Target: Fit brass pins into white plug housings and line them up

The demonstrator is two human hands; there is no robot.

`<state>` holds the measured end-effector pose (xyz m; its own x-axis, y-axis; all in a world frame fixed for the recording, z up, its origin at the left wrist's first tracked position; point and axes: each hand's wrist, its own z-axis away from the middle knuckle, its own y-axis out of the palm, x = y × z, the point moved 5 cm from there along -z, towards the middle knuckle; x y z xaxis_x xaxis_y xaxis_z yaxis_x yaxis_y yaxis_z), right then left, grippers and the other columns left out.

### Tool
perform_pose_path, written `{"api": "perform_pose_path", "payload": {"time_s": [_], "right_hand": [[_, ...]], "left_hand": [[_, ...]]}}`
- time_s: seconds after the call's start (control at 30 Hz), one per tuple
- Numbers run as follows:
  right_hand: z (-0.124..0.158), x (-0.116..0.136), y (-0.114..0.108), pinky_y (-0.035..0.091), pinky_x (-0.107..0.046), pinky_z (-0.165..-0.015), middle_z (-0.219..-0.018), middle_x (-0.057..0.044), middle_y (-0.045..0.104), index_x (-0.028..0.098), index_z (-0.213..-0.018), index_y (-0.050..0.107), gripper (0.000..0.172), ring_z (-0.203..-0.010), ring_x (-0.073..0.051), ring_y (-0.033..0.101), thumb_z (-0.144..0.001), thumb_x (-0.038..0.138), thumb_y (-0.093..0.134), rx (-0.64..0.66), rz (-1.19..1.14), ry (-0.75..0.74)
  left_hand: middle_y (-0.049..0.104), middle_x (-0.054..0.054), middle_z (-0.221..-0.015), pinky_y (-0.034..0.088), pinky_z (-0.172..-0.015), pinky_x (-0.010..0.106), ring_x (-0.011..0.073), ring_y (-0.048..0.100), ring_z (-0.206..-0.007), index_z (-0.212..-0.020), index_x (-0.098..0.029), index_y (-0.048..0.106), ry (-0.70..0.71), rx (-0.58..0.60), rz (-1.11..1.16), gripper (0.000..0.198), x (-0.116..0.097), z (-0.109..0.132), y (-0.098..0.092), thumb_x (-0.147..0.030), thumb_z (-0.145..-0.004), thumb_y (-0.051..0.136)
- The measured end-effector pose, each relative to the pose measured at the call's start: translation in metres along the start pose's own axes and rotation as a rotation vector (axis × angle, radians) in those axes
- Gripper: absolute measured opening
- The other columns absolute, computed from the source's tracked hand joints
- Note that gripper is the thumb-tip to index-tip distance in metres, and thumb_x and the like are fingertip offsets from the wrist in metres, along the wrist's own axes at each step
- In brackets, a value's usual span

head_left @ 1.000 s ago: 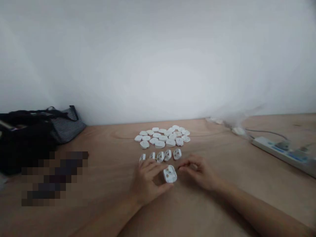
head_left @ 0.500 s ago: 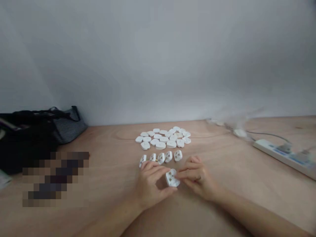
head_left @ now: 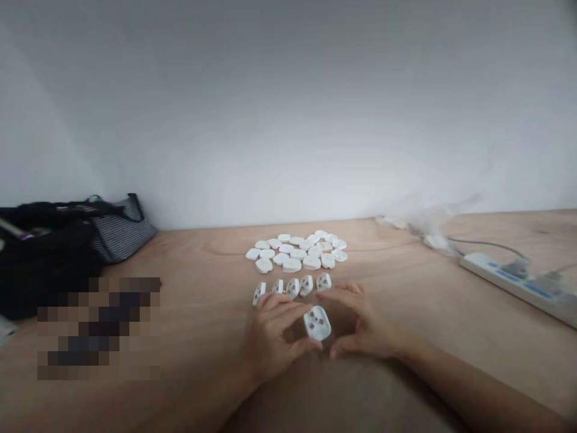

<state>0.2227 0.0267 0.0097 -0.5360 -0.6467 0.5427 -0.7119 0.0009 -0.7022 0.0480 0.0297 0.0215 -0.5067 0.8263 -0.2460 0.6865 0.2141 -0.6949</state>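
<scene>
My left hand (head_left: 273,334) grips the left edge of a white plug (head_left: 318,325) between thumb and fingers. The plug is tilted up, so the small brass parts on its face show. Just to its right, my right hand (head_left: 372,325) has thumb and fingers spread, with no visible grip on it. Behind the hands stands a row of several similar white plugs (head_left: 306,285) with brass parts; my left fingers partly cover some of them. Farther back lies a loose group of flat white plug pieces (head_left: 292,265).
On the wooden table (head_left: 198,313), a black bag (head_left: 49,258) with a striped part (head_left: 121,234) sits at the left. A blurred-out dark item (head_left: 103,328) lies before it. At the right are a power strip (head_left: 514,279) with plugged-in cords and a clear plastic bag (head_left: 433,225).
My right hand's fingers have come off the plug's face and spread apart beside it. The plug, still in my left hand, has turned slightly more upright.
</scene>
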Motion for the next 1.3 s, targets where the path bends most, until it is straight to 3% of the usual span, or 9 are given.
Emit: {"api": "perform_pose_path", "payload": {"time_s": [0.2, 0.33, 0.47, 0.63, 0.9, 1.0, 1.1, 1.2, 1.3], "right_hand": [[-0.001, -0.003, 0.011, 0.035, -0.042, -0.088, -0.098, -0.003, 0.064, 0.026, -0.098, 0.066, 0.050, -0.098, -0.025, 0.054, -0.054, 0.042, 0.084, -0.020, -0.136, 0.132], [-0.004, -0.011, -0.003, 0.038, -0.041, -0.088, -0.100, -0.005, 0.065, 0.023, -0.102, 0.063, 0.044, -0.097, -0.025, 0.056, -0.064, 0.040, 0.077, -0.107, -0.121, 0.129], [-0.009, -0.043, -0.030, 0.036, -0.044, -0.093, -0.108, -0.008, 0.065, 0.021, -0.112, 0.059, 0.041, -0.103, -0.026, 0.056, -0.076, 0.038, 0.064, -0.299, 0.078, 0.200], [-0.014, -0.073, -0.032, 0.033, -0.049, -0.093, -0.105, -0.008, 0.067, 0.020, -0.114, 0.059, 0.040, -0.101, -0.027, 0.057, -0.077, 0.036, 0.061, -0.259, 0.216, 0.280], [-0.014, -0.079, -0.016, 0.033, -0.050, -0.092, -0.108, -0.008, 0.066, 0.023, -0.126, 0.049, 0.053, -0.103, -0.028, 0.056, -0.078, 0.041, 0.060, -0.142, 0.267, 0.317], [-0.009, -0.075, -0.025, 0.035, -0.051, -0.092, -0.115, -0.012, 0.062, 0.018, -0.131, 0.041, 0.065, -0.107, -0.030, 0.054, -0.076, 0.044, 0.063, -0.268, 0.283, 0.299], [0.000, -0.054, -0.033, 0.039, -0.048, -0.091, -0.115, -0.013, 0.060, 0.019, -0.122, 0.049, 0.049, -0.106, -0.029, 0.055, -0.080, 0.040, 0.060, -0.426, 0.280, 0.164], [0.007, -0.026, -0.019, 0.044, -0.041, -0.092, -0.115, -0.011, 0.061, 0.022, -0.119, 0.054, 0.037, -0.108, -0.025, 0.056, -0.085, 0.034, 0.056, -0.205, 0.147, -0.004], [0.015, -0.007, 0.002, 0.038, -0.043, -0.101, -0.134, -0.012, 0.049, 0.022, -0.133, 0.044, 0.055, -0.122, -0.026, 0.046, -0.083, 0.040, 0.058, 0.138, 0.069, -0.081]], "left_hand": [[0.067, 0.006, -0.092, 0.049, -0.079, 0.037, 0.0256, 0.060, -0.089, -0.101, -0.022, 0.065, -0.142, 0.028, 0.080, 0.054, 0.010, 0.005, 0.006, -0.054, -0.059, 0.077], [0.066, 0.007, -0.096, 0.051, -0.079, 0.037, 0.0251, 0.061, -0.091, -0.096, -0.020, 0.061, -0.191, 0.087, 0.182, 0.048, 0.010, 0.004, 0.005, -0.045, -0.060, 0.080], [0.066, 0.009, -0.108, 0.049, -0.089, 0.037, 0.0250, 0.061, -0.102, -0.101, -0.020, 0.065, -0.063, 0.326, 0.273, 0.035, 0.001, 0.004, 0.009, -0.037, -0.071, 0.074], [0.053, 0.011, -0.132, 0.040, -0.100, 0.047, 0.0296, 0.049, -0.122, -0.123, -0.026, 0.057, -0.055, 0.575, 0.207, 0.048, 0.000, 0.010, 0.016, -0.038, -0.078, 0.067], [0.056, 0.010, -0.130, 0.041, -0.100, 0.046, 0.0280, 0.051, -0.120, -0.121, -0.026, 0.058, -0.063, 0.535, 0.231, 0.043, -0.001, 0.009, 0.014, -0.033, -0.079, 0.066], [0.057, 0.010, -0.128, 0.042, -0.099, 0.045, 0.0275, 0.052, -0.119, -0.121, -0.024, 0.059, -0.074, 0.526, 0.219, 0.044, -0.002, 0.008, 0.013, -0.031, -0.079, 0.066], [0.055, 0.010, -0.130, 0.040, -0.101, 0.046, 0.0275, 0.050, -0.121, -0.124, -0.023, 0.056, -0.083, 0.542, 0.168, 0.045, -0.001, 0.011, 0.011, -0.030, -0.081, 0.064], [0.049, 0.008, -0.137, 0.037, -0.103, 0.048, 0.0278, 0.045, -0.125, -0.131, -0.027, 0.048, -0.059, 0.567, 0.110, 0.050, 0.001, 0.016, 0.008, -0.034, -0.084, 0.059], [0.041, 0.006, -0.142, 0.034, -0.105, 0.049, 0.0282, 0.040, -0.129, -0.138, -0.030, 0.036, -0.014, 0.588, 0.094, 0.058, 0.002, 0.020, 0.005, -0.038, -0.085, 0.057]]}}
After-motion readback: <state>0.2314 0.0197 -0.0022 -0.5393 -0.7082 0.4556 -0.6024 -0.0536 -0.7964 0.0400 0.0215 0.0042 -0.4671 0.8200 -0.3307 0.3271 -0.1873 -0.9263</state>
